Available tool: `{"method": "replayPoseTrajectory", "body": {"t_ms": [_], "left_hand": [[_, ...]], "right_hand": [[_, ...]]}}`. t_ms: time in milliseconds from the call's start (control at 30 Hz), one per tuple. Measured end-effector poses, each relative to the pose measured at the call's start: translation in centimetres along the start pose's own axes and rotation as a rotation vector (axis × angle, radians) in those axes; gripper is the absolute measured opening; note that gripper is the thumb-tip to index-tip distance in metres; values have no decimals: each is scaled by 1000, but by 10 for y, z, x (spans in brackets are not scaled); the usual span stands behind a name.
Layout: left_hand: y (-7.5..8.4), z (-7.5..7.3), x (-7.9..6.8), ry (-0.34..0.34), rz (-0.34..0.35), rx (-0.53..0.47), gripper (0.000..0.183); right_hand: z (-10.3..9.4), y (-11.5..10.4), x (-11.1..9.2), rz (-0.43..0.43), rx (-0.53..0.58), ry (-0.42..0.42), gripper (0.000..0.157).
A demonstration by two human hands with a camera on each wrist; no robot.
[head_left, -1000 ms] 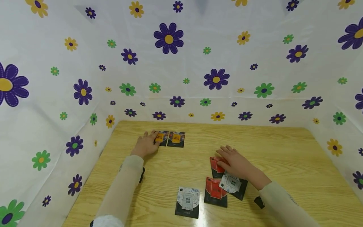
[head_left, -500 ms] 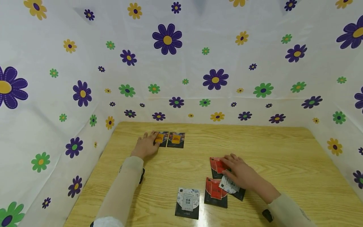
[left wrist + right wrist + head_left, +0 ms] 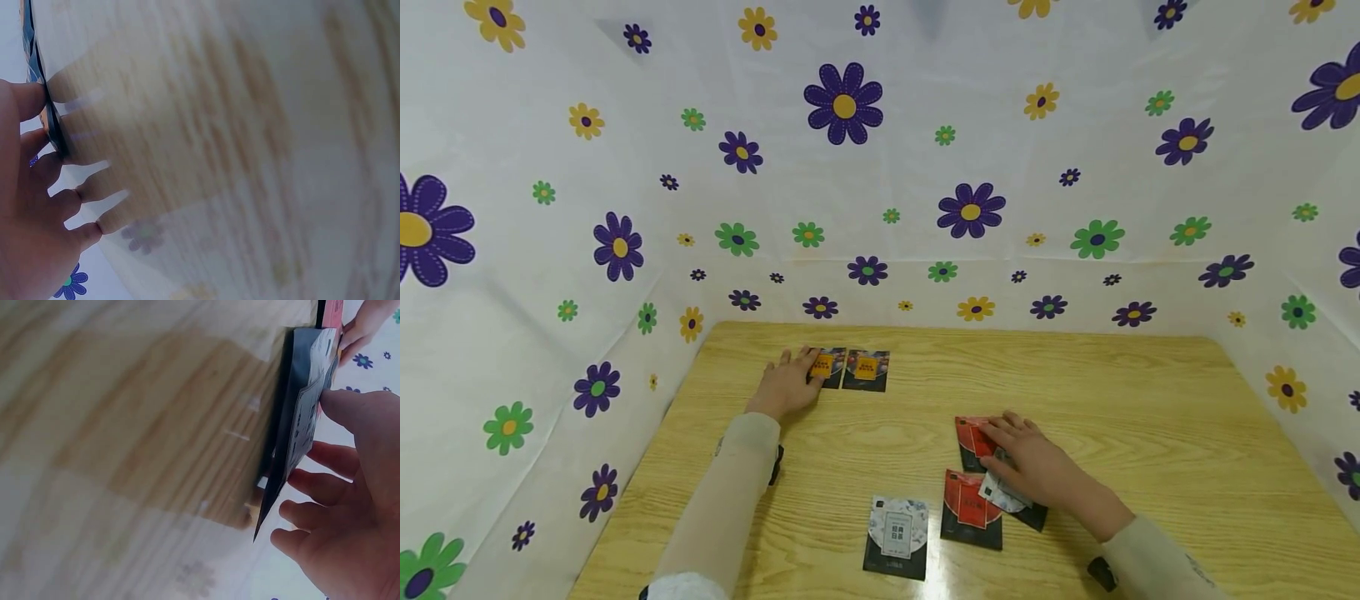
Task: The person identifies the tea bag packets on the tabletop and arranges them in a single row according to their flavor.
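Observation:
My left hand [image 3: 781, 389] rests with its fingers spread over the left edge of an orange-labelled tea packet [image 3: 832, 377] near the table's far left. A matching orange-labelled packet [image 3: 866, 370] lies just right of it. My right hand [image 3: 1036, 467] lies over a white-labelled tea packet [image 3: 1003, 497], hiding much of it. In the right wrist view, the thumb and fingertips touch the face of this white packet [image 3: 305, 419]. That packet overlaps the two red tea packets: the farther [image 3: 970, 440], partly covered by my fingers, and the nearer [image 3: 972, 510].
Another white-labelled tea packet [image 3: 896, 537] lies flat near the front middle of the wooden table [image 3: 790, 508]. White cloth [image 3: 910, 167] printed with flowers walls in the back and both sides.
My right hand has drawn back from the farther red packet toward me, onto the white-labelled packet. The left hand and the packets have not visibly moved.

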State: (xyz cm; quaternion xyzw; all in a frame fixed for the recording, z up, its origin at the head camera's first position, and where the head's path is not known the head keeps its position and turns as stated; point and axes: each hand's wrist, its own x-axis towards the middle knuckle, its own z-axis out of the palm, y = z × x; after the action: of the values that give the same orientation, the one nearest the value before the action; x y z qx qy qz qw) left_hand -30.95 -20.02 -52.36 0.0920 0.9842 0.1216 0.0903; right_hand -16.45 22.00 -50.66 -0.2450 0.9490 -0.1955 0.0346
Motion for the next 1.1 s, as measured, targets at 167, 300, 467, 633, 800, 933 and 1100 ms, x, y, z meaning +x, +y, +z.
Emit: {"method": "replayPoseTrajectory", "body": {"t_ms": [167, 300, 467, 633, 800, 933, 1100], "left_hand": [[0, 0, 0, -20, -6, -4, 65], [-1, 0, 0, -34, -14, -8, 65], [-1, -1, 0, -37, -21, -12, 66], [2, -4, -3, -41, -18, -10, 65], [3, -5, -2, -41, -11, -7, 65], [3, -5, -2, -39, -17, -8, 65], [4, -5, -2, -47, -20, -14, 65]], "right_hand": [[3, -5, 3, 17, -17, 9, 58], [4, -9, 8, 25, -51, 13, 58], [3, -10, 12, 37, -82, 4, 58], [-1, -7, 11, 36, -60, -15, 58], [-7, 0, 5, 4, -19, -6, 55], [-9, 2, 3, 1, -20, 4, 54], [-8, -3, 8, 15, -56, 13, 56]]}}
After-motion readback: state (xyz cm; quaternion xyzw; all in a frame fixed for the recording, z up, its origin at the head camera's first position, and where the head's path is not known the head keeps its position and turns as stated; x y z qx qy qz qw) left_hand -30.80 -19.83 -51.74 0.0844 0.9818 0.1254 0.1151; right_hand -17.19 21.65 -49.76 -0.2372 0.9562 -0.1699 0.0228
